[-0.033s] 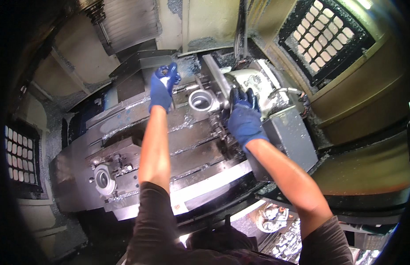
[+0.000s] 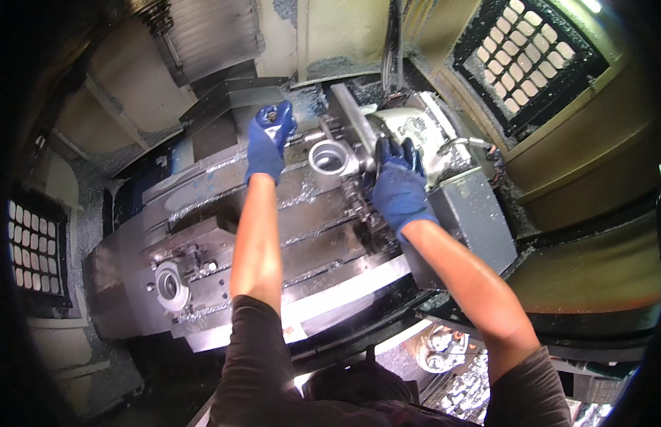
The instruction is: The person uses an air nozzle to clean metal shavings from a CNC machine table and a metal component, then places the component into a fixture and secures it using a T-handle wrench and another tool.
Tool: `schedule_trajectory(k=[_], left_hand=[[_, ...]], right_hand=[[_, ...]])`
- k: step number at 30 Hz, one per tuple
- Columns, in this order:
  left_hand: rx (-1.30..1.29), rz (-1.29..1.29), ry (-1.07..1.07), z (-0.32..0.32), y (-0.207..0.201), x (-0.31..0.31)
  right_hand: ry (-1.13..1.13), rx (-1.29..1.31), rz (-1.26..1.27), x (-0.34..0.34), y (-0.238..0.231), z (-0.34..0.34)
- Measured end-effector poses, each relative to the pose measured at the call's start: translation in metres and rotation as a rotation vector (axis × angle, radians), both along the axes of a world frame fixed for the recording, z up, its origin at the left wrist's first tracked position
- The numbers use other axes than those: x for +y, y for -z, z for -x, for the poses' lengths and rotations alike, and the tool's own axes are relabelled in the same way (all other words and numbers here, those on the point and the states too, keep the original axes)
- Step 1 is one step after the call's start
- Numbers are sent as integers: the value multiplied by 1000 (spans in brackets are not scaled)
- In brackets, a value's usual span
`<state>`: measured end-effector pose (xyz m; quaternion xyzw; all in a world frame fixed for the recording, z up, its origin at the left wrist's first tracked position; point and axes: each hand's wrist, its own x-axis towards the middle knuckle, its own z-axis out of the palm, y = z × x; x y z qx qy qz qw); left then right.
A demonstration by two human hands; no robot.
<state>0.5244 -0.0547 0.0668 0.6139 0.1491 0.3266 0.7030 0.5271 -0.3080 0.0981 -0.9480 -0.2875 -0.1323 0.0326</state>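
My left hand [image 2: 268, 142], in a blue glove, is closed around the end of a tool with a shiny metal shaft [image 2: 307, 136]; it looks like a socket wrench, its handle mostly hidden by my fingers. The shaft points right, to the clamping fixture [image 2: 355, 203] on the machine table. A silver ring-shaped metal part [image 2: 328, 158] sits in this fixture, bore facing up. My right hand [image 2: 402, 188], also gloved in blue, lies against the right side of the fixture beside its upright plate [image 2: 355, 117], fingers stretched out. Its fingertips are partly dark and hard to make out.
A second ring-shaped part [image 2: 172, 286] sits in another fixture at the table's near left. Metal chips lie along the slotted table [image 2: 309, 250]. A grey box-shaped housing [image 2: 475, 220] stands right of my right hand. A spindle-like tool [image 2: 163, 32] hangs at upper left.
The whole view has shifted slightly. Both hands keep nearly the same places at the fixture, with the left still closed on the tool.
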Motion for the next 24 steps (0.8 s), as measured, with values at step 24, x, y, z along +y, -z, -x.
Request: schedule_trajectory(k=[24], left_hand=[[314,571,14,92,29,-33]], right_hand=[[57,13,52,3,2,2]])
